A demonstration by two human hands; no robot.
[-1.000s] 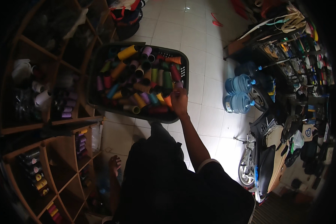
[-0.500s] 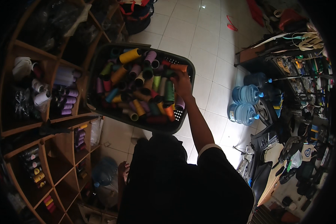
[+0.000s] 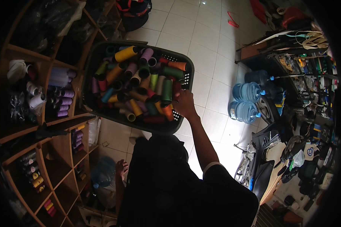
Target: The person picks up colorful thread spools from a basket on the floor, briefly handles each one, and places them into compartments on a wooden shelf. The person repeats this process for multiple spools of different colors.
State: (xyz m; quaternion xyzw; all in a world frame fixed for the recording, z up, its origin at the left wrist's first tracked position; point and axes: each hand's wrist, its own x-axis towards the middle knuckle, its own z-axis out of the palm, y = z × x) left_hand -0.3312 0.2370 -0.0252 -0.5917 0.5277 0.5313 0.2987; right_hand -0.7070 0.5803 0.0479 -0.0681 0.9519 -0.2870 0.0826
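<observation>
A dark plastic basket (image 3: 102, 122) with a perforated side is full of thread spools in many colours. My right hand (image 3: 184, 103) reaches into its right side, fingers curled beside an upright dark green spool (image 3: 166, 90). What those fingers hold, if anything, is hidden. Just beyond them lies a dark red spool (image 3: 176, 87). Farther back are a lying green spool (image 3: 173, 72) and an orange spool (image 3: 177, 66). A yellow spool (image 3: 125, 54) lies across the top at the far left. My left hand (image 3: 121, 168) hangs low at my side, fingers apart, with nothing visible in it.
Wooden cubby shelves (image 3: 57, 166) on the left hold purple spools (image 3: 65, 101) and other spools. Large blue water bottles (image 3: 244, 111) stand on the tiled floor (image 3: 204, 49) at right. A cluttered rack (image 3: 307, 75) lines the far right. A dark bag (image 3: 136, 19) sits beyond the basket.
My right hand has come nearer along the basket's right side, uncovering the lying green spool. The purple spool at the near right no longer shows. My left hand has risen slightly.
</observation>
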